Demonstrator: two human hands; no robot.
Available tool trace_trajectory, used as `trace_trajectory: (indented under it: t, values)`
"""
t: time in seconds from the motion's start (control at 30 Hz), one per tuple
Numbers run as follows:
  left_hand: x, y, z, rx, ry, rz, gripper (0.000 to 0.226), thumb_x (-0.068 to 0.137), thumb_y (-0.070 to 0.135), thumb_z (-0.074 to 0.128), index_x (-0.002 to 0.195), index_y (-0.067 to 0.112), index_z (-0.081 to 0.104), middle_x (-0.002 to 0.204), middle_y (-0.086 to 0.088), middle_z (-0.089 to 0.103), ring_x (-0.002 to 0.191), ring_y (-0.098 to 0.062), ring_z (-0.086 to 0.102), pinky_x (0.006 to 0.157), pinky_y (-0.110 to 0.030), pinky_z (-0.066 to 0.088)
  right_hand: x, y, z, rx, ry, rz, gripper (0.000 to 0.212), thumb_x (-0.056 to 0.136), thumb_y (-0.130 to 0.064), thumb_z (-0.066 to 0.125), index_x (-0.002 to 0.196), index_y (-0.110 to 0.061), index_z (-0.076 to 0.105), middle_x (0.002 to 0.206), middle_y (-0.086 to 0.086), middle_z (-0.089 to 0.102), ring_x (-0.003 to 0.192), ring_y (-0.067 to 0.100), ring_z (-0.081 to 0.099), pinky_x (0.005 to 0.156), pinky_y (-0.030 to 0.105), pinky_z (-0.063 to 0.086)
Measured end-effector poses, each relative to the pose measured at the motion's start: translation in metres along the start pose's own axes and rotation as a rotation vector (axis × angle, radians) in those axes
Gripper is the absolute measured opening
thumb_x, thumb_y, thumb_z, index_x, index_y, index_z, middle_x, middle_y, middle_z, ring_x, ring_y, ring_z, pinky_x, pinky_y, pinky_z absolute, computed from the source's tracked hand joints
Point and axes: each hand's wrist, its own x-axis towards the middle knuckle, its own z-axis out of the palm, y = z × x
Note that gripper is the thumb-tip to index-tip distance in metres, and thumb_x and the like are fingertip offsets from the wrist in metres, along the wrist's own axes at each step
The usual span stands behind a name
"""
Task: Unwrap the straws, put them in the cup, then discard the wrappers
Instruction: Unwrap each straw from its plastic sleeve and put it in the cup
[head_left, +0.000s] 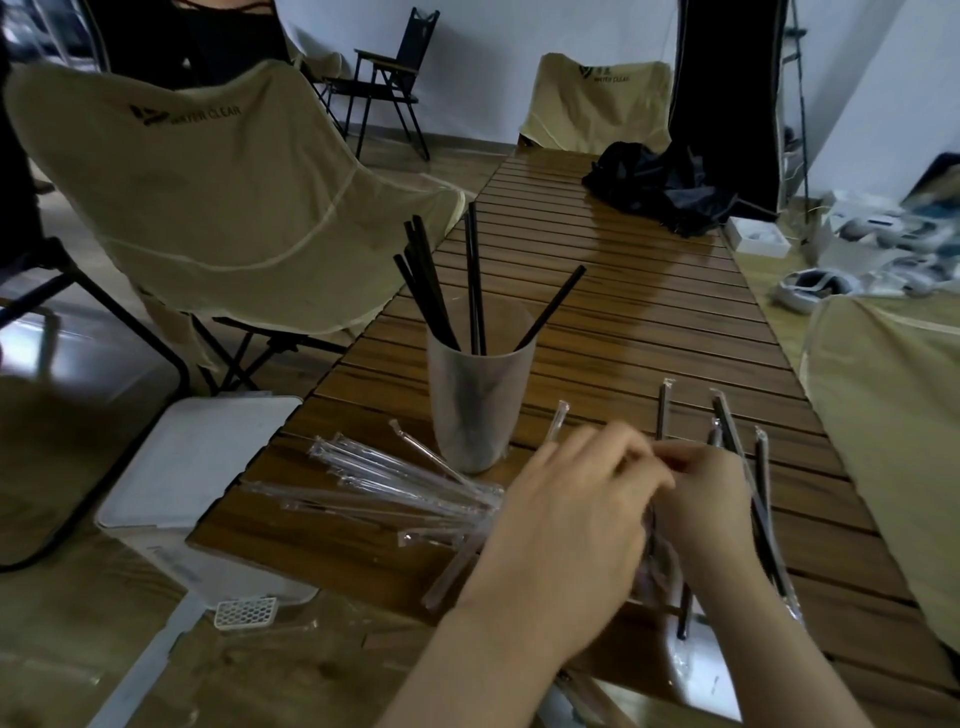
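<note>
I see both forearms rising from the bottom edge; my left hand (566, 525) and right hand (711, 499) meet at lower centre, fingertips pinched together.

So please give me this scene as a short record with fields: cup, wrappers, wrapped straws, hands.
cup: translucent cup on the slatted table, black straws standing in it
wrappers: clear pile left of the hands
wrapped straws: several on the right
left hand: pinching a wrapper together with the right
right hand: fingers meeting the left, grip partly hidden
</note>
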Motion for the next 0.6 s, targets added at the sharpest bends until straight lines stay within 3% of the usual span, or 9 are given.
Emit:
trace_trajectory:
  t: [0.1,0.2,0.3,0.4,0.47,0.6]
  values:
    - [-0.005,-0.011,0.01,-0.018,-0.089,-0.121,0.048,0.094,0.029,0.054,0.137,0.036,0.032,0.137,0.014,0.04,0.124,-0.005,0.041,0.104,-0.026,0.037,-0.005,-0.014,0.0,0.306,-0.225,0.11,0.026,0.096,-0.014,0.052,0.12,-0.015,0.062,0.095,0.001,0.071,0.087,0.013,0.069,0.067,0.02,0.051]
    - [-0.008,-0.023,0.012,0.001,-0.071,-0.206,0.054,0.095,0.035,0.053,0.142,0.033,0.025,0.139,0.012,0.042,0.124,-0.005,0.044,0.1,-0.024,0.042,-0.003,-0.018,-0.003,0.529,-0.433,0.147,0.051,0.096,0.004,0.042,0.138,-0.024,0.044,0.116,0.005,0.066,0.097,0.015,0.069,0.081,0.031,0.057]
    - [-0.01,-0.028,0.012,0.029,-0.103,-0.23,0.049,0.096,0.033,0.053,0.141,0.03,0.032,0.141,0.01,0.04,0.125,-0.006,0.045,0.101,-0.026,0.044,0.002,-0.009,-0.005,0.179,-0.39,-0.023,0.07,0.088,0.015,0.043,0.141,-0.031,0.04,0.12,-0.002,0.06,0.106,0.015,0.064,0.089,0.035,0.054]
    - [-0.013,-0.028,0.015,0.057,-0.192,-0.249,0.045,0.096,0.03,0.053,0.139,0.027,0.038,0.141,0.007,0.039,0.126,-0.009,0.044,0.103,-0.029,0.044,0.006,0.006,-0.004,-0.295,-0.117,-0.129,0.05,0.085,0.007,0.055,0.13,-0.016,0.052,0.103,0.003,0.062,0.089,0.013,0.06,0.07,0.021,0.048]
    - [-0.013,-0.026,0.015,0.06,-0.225,-0.264,0.041,0.096,0.031,0.053,0.135,0.025,0.041,0.138,0.006,0.042,0.124,-0.01,0.045,0.101,-0.03,0.045,0.006,0.015,-0.003,-0.417,-0.047,-0.099,0.037,0.083,-0.001,0.064,0.119,-0.009,0.055,0.101,0.009,0.063,0.084,0.021,0.061,0.066,0.025,0.046]
    - [-0.009,-0.024,0.012,0.013,-0.174,-0.291,0.022,0.098,0.033,0.048,0.117,0.022,0.045,0.118,0.004,0.052,0.106,-0.009,0.052,0.09,-0.027,0.048,0.007,0.02,0.001,-0.502,-0.035,-0.001,0.032,0.08,-0.005,0.069,0.107,-0.006,0.052,0.092,0.014,0.063,0.08,0.031,0.063,0.062,0.029,0.047]
